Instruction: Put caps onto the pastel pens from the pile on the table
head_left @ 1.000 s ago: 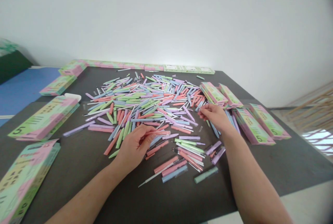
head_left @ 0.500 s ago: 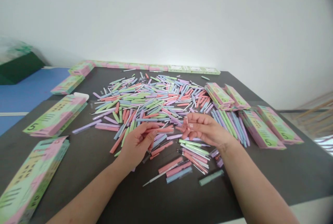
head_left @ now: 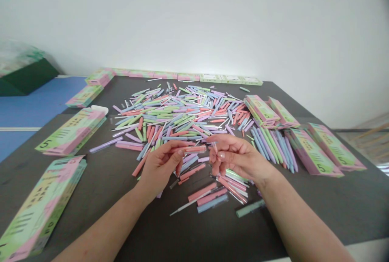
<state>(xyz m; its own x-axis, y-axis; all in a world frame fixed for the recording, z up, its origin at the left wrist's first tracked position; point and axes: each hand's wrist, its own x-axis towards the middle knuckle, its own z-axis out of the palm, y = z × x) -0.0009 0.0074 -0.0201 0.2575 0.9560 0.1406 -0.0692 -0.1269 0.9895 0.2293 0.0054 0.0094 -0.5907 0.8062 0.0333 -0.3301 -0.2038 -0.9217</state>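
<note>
Apparently left hand (head_left: 159, 168) pinches coral tube (head_left: 195, 149), right hand (head_left: 240, 157) beside.

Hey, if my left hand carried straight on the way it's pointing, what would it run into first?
Your left hand points across at your right hand, so the pink tube in its grip would probably meet your right fingers first, though depth is hard to judge from this view.

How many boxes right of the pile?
4. Two boxes sit at the pile's right edge; two more lie further right. Others may be hidden beneath them.
</note>
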